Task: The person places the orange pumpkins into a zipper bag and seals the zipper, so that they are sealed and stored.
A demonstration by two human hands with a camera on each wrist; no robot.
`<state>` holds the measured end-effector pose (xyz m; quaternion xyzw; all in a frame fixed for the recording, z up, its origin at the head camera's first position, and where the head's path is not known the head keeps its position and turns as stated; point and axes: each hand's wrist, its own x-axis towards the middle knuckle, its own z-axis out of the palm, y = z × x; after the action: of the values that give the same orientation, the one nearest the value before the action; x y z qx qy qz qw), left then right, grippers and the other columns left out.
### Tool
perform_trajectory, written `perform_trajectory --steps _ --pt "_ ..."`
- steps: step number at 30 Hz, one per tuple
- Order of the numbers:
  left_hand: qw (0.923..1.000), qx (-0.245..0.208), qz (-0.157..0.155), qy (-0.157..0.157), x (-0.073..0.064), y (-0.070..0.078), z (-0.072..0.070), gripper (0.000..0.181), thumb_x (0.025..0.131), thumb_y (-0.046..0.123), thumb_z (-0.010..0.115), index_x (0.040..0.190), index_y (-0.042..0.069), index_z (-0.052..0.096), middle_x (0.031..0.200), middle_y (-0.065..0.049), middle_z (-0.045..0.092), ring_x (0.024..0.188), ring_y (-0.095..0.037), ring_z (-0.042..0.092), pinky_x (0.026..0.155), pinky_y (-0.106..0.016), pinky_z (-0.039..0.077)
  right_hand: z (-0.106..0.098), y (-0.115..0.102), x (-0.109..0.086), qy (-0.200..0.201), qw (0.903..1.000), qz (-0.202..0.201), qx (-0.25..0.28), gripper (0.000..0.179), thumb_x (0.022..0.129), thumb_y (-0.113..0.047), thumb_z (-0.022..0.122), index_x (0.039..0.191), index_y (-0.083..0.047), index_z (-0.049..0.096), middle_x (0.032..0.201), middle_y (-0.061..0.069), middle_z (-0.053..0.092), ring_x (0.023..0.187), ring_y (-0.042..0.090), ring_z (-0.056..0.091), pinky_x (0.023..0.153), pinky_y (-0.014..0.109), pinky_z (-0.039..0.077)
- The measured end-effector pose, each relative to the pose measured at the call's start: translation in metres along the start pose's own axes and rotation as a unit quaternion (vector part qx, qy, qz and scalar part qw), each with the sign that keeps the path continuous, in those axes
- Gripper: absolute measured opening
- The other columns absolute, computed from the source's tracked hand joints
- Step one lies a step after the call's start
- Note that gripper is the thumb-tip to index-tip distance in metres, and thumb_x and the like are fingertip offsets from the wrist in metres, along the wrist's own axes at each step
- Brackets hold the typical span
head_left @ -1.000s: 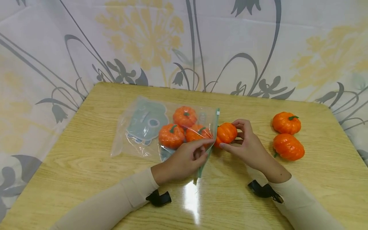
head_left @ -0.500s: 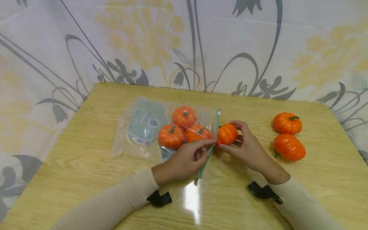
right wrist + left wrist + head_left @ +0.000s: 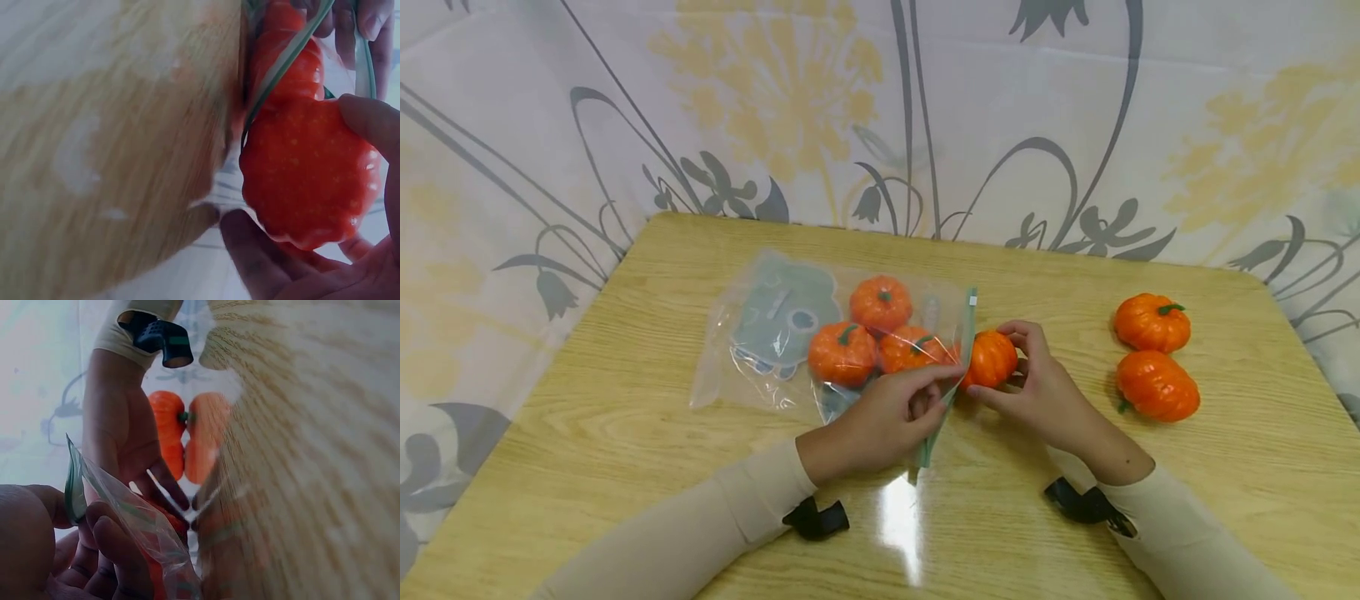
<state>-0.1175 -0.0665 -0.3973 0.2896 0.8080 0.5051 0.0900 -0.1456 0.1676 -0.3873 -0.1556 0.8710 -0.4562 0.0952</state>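
Pumpkin (image 3: 991, 360) nudged left, seemingly partway inside bag (image 3: 718, 379) | gripped in right hand (image 3: 1052, 404), fingers curled | left hand (image 3: 880, 421) pinching bag edge

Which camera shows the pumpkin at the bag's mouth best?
The right wrist view: the pumpkin appears large and close, mostly uncovered. The head view shows it smaller, partly hidden; the left wrist view leaves it hard to make out.

Head view, downward; wrist views, close, facing inward, sharing bag (image 3: 797, 321)
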Motion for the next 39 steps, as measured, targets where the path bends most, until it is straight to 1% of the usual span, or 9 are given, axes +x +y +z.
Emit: perform_trajectory --steps 4,7,13,19,22,26,29,34,39 --pt "1.0000 -0.004 0.001 -0.002 0.0006 -0.0008 0.0003 0.045 0.100 0.010 0.056 0.145 0.010 0.053 0.087 0.003 0.059 0.070 -0.004 0.050 0.062 -0.017 0.047 0.0011 0.0016 0.0003 0.001 0.9998 -0.005 -0.018 0.078 0.087 -0.018 0.079 0.141 -0.004 0.024 0.140 0.024 0.046 0.099 0.030 0.065 0.083 0.030 0.058" --pt "1.0000 -0.003 0.003 -0.002 0.0005 -0.0018 0.0006 0.045 0.100 0.010 0.056 0.144 0.010 0.053 0.087 0.003 0.059 0.070 -0.004 0.050 0.062 -0.018 0.047 0.0017 0.0024 0.0006 -0.003 0.9999 -0.005 -0.016 0.078 0.087 -0.017 0.079 0.142 -0.004 0.025 0.141 0.024 0.046 0.099 0.030 0.065 0.083 0.031 0.058" --pt "1.0000 -0.002 -0.003 -0.005 -0.0005 -0.0034 0.0015 0.044 0.100 0.011 0.057 0.143 0.010 0.054 0.087 0.003 0.058 0.070 -0.004 0.050 0.062 -0.018 0.046 -0.0006 0.0020 -0.0014 -0.019 0.9998 0.000 0.005 0.072 0.094 -0.021 0.072 0.147 -0.005 0.026 0.148 0.020 0.040 0.110 0.034 0.065 0.088 0.028 0.057" --pt "1.0000 -0.001 -0.003 -0.006 -0.0003 -0.0021 0.0009 0.044 0.100 0.010 0.057 0.143 0.010 0.054 0.087 0.003 0.058 0.069 -0.005 0.049 0.061 -0.018 0.045 -0.0052 -0.0001 -0.0021 -0.029 0.9994 -0.014 0.010 0.059 0.100 -0.021 0.062 0.149 -0.007 0.032 0.148 0.017 0.040 0.118 0.038 0.064 0.087 0.023 0.054" --pt "1.0000 -0.004 -0.006 -0.007 -0.0001 -0.0018 0.0005 0.044 0.100 0.010 0.056 0.144 0.010 0.054 0.086 0.003 0.057 0.068 -0.004 0.048 0.061 -0.018 0.045 -0.0058 0.0004 -0.0010 -0.020 0.9996 -0.018 -0.010 0.058 0.098 -0.023 0.065 0.147 -0.010 0.036 0.146 0.016 0.045 0.113 0.036 0.066 0.086 0.024 0.055" --pt "0.9999 -0.009 -0.008 -0.011 -0.0001 -0.0016 0.0003 0.044 0.100 0.010 0.055 0.145 0.011 0.053 0.085 0.003 0.056 0.069 -0.004 0.048 0.061 -0.017 0.044 -0.0064 0.0012 -0.0007 0.000 0.9990 -0.008 -0.044 0.060 0.094 -0.028 0.070 0.145 -0.013 0.042 0.141 0.014 0.052 0.099 0.028 0.069 0.080 0.023 0.056" --pt "0.9999 -0.011 -0.001 -0.009 -0.0003 -0.0015 0.0002 0.044 0.100 0.009 0.056 0.144 0.010 0.053 0.085 0.002 0.056 0.069 -0.005 0.048 0.061 -0.018 0.045 -0.0062 0.0006 -0.0005 0.007 0.9988 -0.003 -0.049 0.061 0.093 -0.029 0.073 0.144 -0.014 0.043 0.139 0.013 0.053 0.097 0.027 0.068 0.081 0.029 0.058" --pt "0.9999 -0.009 0.001 -0.004 -0.0005 -0.0016 0.0007 0.045 0.099 0.008 0.057 0.144 0.009 0.053 0.088 0.001 0.058 0.070 -0.006 0.050 0.062 -0.019 0.047 -0.0037 -0.0001 0.0002 0.018 0.9995 -0.010 -0.024 0.066 0.089 -0.025 0.077 0.142 -0.011 0.040 0.142 0.014 0.050 0.113 0.036 0.065 0.091 0.047 0.057" --pt "0.9999 -0.011 -0.008 -0.008 0.0001 -0.0020 0.0016 0.044 0.100 0.009 0.057 0.144 0.010 0.053 0.090 0.001 0.058 0.071 -0.005 0.050 0.064 -0.018 0.048 -0.0010 -0.0001 0.0001 0.014 0.9995 -0.021 0.018 0.066 0.088 -0.016 0.077 0.140 -0.005 0.038 0.146 0.016 0.045 0.123 0.041 0.060 0.095 0.049 0.054"
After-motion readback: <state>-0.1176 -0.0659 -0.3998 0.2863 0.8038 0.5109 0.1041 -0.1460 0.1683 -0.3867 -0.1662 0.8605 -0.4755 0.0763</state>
